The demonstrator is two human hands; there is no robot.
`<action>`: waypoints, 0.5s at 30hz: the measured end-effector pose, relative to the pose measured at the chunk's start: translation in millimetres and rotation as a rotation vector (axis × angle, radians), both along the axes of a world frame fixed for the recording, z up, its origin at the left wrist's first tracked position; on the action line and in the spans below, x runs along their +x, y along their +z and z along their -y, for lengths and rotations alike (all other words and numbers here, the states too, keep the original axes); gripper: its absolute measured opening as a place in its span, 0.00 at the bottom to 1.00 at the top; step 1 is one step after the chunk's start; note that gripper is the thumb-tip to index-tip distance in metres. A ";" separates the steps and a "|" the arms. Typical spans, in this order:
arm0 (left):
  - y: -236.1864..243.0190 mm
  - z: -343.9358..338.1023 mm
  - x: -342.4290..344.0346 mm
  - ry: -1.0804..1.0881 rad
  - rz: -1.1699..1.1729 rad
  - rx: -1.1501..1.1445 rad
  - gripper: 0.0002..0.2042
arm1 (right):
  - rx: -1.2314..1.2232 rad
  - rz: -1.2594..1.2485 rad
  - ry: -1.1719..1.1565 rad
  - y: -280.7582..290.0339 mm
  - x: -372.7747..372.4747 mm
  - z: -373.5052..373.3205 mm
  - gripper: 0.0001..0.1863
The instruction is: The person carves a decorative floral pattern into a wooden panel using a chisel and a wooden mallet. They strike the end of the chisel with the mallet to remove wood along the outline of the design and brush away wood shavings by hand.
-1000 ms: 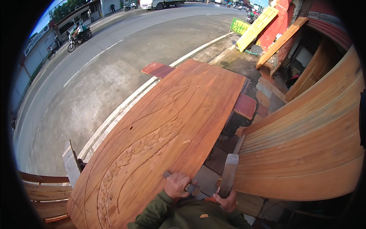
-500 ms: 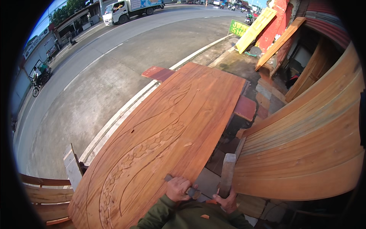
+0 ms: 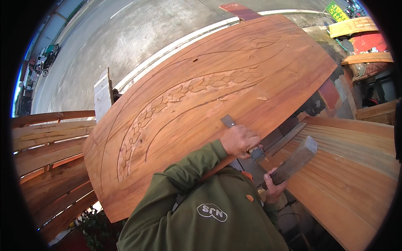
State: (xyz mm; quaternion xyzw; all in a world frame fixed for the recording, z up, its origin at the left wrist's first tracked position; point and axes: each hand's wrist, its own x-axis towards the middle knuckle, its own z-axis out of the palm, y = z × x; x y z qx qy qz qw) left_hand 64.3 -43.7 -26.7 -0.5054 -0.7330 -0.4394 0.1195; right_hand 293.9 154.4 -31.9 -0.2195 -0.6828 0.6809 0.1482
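Observation:
A large reddish wooden panel (image 3: 213, 104), carved with a leafy band and curving lines, lies in front of me. My left hand (image 3: 241, 141) grips a chisel (image 3: 228, 120), whose flat metal blade rests on the panel near its near edge; the worn handle end pokes out below my fist. Just right of that edge, my right hand (image 3: 274, 185) holds a heavy, squarish wooden block (image 3: 300, 158), raised at a slant. A few wood chips (image 3: 262, 98) lie on the panel. My green sleeves and shirt fill the bottom middle.
A grooved wooden board (image 3: 347, 175) lies to my right, with leaning panels (image 3: 349, 26) beyond. Slatted boards (image 3: 50, 167) and an upright pale board (image 3: 101, 92) stand left. A road (image 3: 92, 46) with a parked-looking tricycle (image 3: 47, 58) runs past the curb behind the panel.
My view has tilted and turned, so the panel lies more crosswise and my body shows more. The chisel and block stay in my hands. The truck has left view.

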 end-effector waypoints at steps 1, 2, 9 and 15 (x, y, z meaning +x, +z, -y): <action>-1.5 -0.1 -3.1 0.009 -0.005 0.009 0.13 | 0.011 -0.002 0.023 -1.3 -1.4 -0.8 0.36; -3.1 -0.7 -6.6 0.014 0.000 0.007 0.13 | 0.009 0.003 0.027 -1.7 -1.4 -1.2 0.36; -9.7 -1.9 -41.4 0.067 -0.023 -0.006 0.13 | -0.017 -0.089 0.011 19.9 -32.7 -2.3 0.39; -22.4 -8.1 -45.4 0.049 0.035 0.014 0.15 | -0.027 -0.443 -0.024 44.5 -60.0 8.1 0.45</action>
